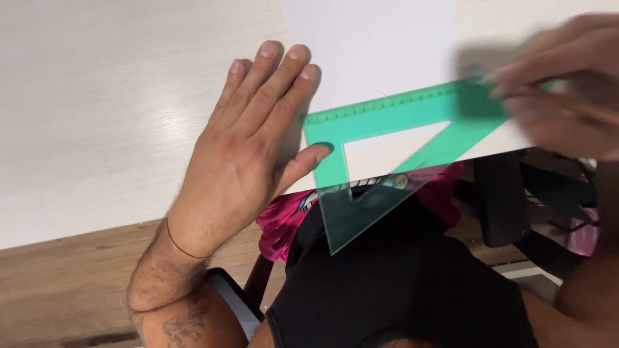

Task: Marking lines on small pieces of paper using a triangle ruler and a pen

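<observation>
While the left hand (pixel 248 145) lies flat, thumb pinning the translucent green set square (pixel 387 151) | right hand (pixel 561 84), blurred at 2 o'clock, grips a pencil (pixel 590 111) | white paper (pixel 374 45), pale wooden table (pixel 97 116).

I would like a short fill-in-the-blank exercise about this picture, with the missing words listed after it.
1. The set square is ____ in colour.
2. The left hand lies flat, its ____ pressing on the set square.
3. The right hand, blurred, holds a ____ near the set square's top edge.
4. One corner of the set square sticks out past the ____ edge, over the person's lap.

Missing words: green; thumb; pencil; table
</observation>
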